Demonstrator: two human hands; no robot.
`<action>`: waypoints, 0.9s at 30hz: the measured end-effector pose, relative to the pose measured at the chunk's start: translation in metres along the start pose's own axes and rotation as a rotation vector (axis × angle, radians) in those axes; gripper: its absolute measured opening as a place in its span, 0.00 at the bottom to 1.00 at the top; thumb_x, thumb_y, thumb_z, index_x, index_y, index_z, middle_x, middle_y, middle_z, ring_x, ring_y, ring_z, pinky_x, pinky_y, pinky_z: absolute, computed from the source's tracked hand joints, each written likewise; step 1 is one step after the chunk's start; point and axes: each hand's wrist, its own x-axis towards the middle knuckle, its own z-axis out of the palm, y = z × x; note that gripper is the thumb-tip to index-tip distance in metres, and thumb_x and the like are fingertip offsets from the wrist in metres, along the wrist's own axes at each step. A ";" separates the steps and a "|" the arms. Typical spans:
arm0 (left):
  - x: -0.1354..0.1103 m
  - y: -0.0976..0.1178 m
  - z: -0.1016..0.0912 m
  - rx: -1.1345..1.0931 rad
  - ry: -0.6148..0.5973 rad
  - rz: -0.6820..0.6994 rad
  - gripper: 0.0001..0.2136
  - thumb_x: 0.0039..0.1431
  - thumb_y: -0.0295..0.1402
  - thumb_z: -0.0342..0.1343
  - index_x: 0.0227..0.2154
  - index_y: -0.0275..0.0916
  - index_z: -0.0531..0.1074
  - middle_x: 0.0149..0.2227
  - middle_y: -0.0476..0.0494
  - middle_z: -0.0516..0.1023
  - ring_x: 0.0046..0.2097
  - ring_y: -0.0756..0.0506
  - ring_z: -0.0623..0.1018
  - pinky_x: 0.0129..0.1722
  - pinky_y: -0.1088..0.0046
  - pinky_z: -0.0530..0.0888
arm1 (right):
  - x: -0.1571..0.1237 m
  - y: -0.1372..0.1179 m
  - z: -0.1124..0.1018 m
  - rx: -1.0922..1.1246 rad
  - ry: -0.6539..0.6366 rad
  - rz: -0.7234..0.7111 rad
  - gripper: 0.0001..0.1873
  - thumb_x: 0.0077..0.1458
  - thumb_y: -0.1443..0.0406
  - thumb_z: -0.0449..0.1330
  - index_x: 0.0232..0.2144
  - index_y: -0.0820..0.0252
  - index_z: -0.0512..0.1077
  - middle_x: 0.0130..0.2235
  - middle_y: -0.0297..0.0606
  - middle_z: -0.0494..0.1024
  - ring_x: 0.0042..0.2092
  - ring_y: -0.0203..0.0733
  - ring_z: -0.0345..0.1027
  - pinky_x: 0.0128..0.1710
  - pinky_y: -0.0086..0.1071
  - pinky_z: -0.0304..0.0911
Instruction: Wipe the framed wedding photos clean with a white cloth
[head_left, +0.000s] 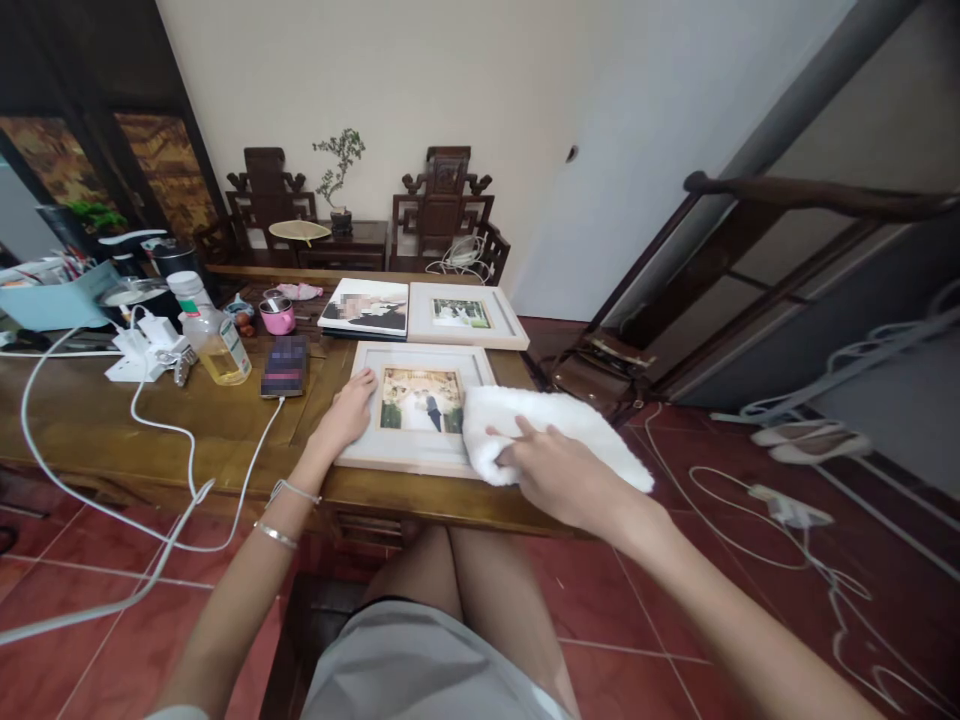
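A light wooden picture frame (420,462) lies face up near the front edge of the table, with a wide white mat around a small photo. Gripping its left side is my left hand (349,412), fingers over the edge. My right hand (544,465) is on a fluffy white cloth (585,420), fingers closed on it. The cloth covers the right side of the frame and hangs past the table's corner. Behind, a second picture frame (502,300) lies beside a photo album (367,305).
On the wooden table (225,430), to the left, are a phone (285,367) on a charging cable, a bottle of yellow liquid (217,335), a pink cup (277,315) and a white power strip (146,350). A dark wooden chair (615,350) stands right. Cables (750,540) trail over the floor.
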 end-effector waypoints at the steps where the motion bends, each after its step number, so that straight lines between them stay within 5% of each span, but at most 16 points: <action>1: 0.000 0.000 0.000 0.007 -0.005 0.000 0.29 0.51 0.14 0.41 0.56 0.31 0.67 0.62 0.34 0.64 0.66 0.43 0.59 0.66 0.59 0.58 | 0.000 -0.001 -0.003 0.041 -0.004 0.016 0.25 0.53 0.78 0.46 0.46 0.62 0.76 0.54 0.51 0.74 0.61 0.59 0.60 0.53 0.48 0.60; 4: 0.000 -0.001 -0.002 0.010 -0.025 0.008 0.30 0.50 0.13 0.42 0.57 0.34 0.67 0.63 0.37 0.64 0.66 0.43 0.59 0.66 0.58 0.58 | 0.033 0.001 -0.007 0.103 0.100 0.097 0.24 0.56 0.75 0.47 0.51 0.64 0.73 0.51 0.56 0.75 0.57 0.58 0.66 0.51 0.47 0.62; 7: 0.001 -0.002 -0.004 0.005 -0.047 0.013 0.31 0.49 0.13 0.42 0.57 0.33 0.66 0.63 0.36 0.63 0.66 0.43 0.59 0.66 0.57 0.57 | 0.099 0.003 -0.004 0.059 0.308 0.106 0.20 0.58 0.71 0.49 0.50 0.66 0.72 0.62 0.56 0.64 0.63 0.63 0.53 0.55 0.55 0.56; 10: 0.002 -0.002 -0.006 0.015 -0.048 0.020 0.30 0.50 0.14 0.41 0.57 0.30 0.66 0.63 0.33 0.62 0.67 0.42 0.59 0.65 0.56 0.58 | 0.164 -0.003 -0.002 -0.007 0.405 -0.015 0.19 0.57 0.70 0.53 0.51 0.65 0.73 0.67 0.46 0.56 0.68 0.62 0.41 0.62 0.58 0.45; 13: 0.003 0.000 -0.008 0.024 -0.028 0.058 0.30 0.49 0.14 0.41 0.57 0.28 0.67 0.63 0.33 0.63 0.66 0.42 0.59 0.66 0.59 0.58 | 0.200 -0.018 -0.004 -0.061 0.446 -0.156 0.22 0.55 0.73 0.55 0.52 0.63 0.72 0.68 0.43 0.55 0.69 0.59 0.39 0.64 0.56 0.39; 16: 0.003 0.000 -0.009 0.030 -0.013 0.099 0.31 0.49 0.13 0.41 0.57 0.29 0.67 0.62 0.34 0.64 0.66 0.42 0.59 0.66 0.61 0.58 | 0.205 -0.030 -0.005 -0.080 0.437 -0.241 0.21 0.56 0.73 0.54 0.51 0.60 0.73 0.67 0.39 0.56 0.69 0.54 0.40 0.65 0.53 0.39; 19: 0.003 -0.002 -0.008 0.037 -0.017 0.081 0.30 0.49 0.13 0.41 0.57 0.30 0.67 0.62 0.34 0.65 0.66 0.42 0.60 0.66 0.59 0.58 | 0.194 -0.023 -0.006 -0.056 0.405 -0.165 0.18 0.57 0.71 0.55 0.49 0.57 0.74 0.66 0.39 0.60 0.68 0.54 0.42 0.64 0.56 0.39; 23: 0.004 -0.005 -0.005 0.039 -0.023 0.075 0.29 0.50 0.14 0.42 0.55 0.30 0.68 0.61 0.34 0.67 0.66 0.43 0.61 0.66 0.59 0.57 | 0.173 0.019 -0.007 0.006 0.297 0.028 0.19 0.57 0.71 0.54 0.50 0.56 0.74 0.59 0.47 0.70 0.67 0.52 0.46 0.62 0.59 0.39; 27: 0.001 -0.006 0.000 0.042 0.024 0.048 0.28 0.51 0.14 0.42 0.55 0.31 0.68 0.61 0.35 0.67 0.65 0.43 0.61 0.66 0.59 0.59 | 0.148 0.059 -0.003 0.044 0.214 0.187 0.25 0.56 0.75 0.48 0.52 0.58 0.73 0.60 0.53 0.67 0.66 0.54 0.50 0.61 0.60 0.44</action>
